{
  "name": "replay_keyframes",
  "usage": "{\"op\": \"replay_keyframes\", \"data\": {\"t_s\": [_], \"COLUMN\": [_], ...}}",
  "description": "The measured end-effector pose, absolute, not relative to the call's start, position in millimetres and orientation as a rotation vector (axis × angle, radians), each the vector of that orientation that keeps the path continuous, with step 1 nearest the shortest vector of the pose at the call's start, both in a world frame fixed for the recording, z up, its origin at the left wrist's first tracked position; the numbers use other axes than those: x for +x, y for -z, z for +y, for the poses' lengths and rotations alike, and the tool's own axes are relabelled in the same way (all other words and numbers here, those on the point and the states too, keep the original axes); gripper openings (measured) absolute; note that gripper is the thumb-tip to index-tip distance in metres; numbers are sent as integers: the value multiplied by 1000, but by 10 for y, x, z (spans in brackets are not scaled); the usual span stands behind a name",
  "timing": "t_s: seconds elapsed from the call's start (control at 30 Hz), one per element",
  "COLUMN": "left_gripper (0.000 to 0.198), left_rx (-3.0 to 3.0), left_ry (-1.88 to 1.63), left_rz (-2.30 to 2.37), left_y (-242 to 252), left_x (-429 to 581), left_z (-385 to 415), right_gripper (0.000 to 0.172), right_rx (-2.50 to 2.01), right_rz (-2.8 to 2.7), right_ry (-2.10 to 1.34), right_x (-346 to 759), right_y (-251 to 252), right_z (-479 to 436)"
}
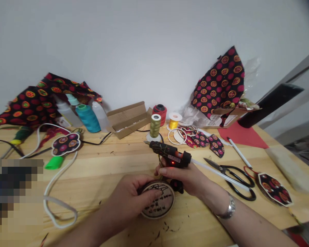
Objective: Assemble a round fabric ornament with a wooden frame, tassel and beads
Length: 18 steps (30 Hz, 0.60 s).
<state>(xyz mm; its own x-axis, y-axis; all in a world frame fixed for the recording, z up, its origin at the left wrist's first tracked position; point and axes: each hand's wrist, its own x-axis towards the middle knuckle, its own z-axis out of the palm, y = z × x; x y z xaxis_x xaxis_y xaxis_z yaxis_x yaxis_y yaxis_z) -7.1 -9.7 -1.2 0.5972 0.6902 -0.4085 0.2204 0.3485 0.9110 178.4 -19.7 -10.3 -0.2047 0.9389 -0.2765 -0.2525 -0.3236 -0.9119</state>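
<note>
My left hand (136,199) is closed on a round wooden disc (159,207) with dark handwriting on its face and a pale rim. The thumb lies across the writing. My right hand (182,173) grips a black hot glue gun (167,152), whose nozzle points left and whose small red light glows. A long translucent glue stick (218,175) sticks out of the gun's back toward the right. The gun's handle is partly hidden behind my fingers, close to the disc's upper right edge. Black-handled scissors (238,175) lie just right of my right hand.
Thread spools stand at the back, a green one (155,126) and a teal one (89,118) among them, by an open cardboard box (130,120). Patterned fabric (221,82) rises at right. An octagonal patterned piece (275,189) and a white cord (47,202) lie on the wooden table (113,164).
</note>
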Motion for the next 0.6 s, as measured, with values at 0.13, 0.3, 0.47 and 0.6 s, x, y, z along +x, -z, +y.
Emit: {"op": "replay_keyframes", "data": {"t_s": [0.13,0.3,0.47,0.6], "left_gripper": [23,25,27,27], "left_rx": [1218,1239,1233,1231], "left_ry": [-376,-382,-393,-396], "left_rz": [932,919,919,912], "left_y": [11,14,17,23], "left_x": [-69,-68,-70,-81], "left_z": [-95,-94,-86,-83], "right_gripper": [28,23,21,23], "right_rx": [-1112,-1079,-1076,-1129], "right_rz": [-943,-1049,-1142,-1184], "right_ry": [-1650,-1634,-1627,-1610], "right_x": [1789,1810,1836,1842], "right_y": [105,138,166,147], "right_z": [-191,-179,-183,-187]}}
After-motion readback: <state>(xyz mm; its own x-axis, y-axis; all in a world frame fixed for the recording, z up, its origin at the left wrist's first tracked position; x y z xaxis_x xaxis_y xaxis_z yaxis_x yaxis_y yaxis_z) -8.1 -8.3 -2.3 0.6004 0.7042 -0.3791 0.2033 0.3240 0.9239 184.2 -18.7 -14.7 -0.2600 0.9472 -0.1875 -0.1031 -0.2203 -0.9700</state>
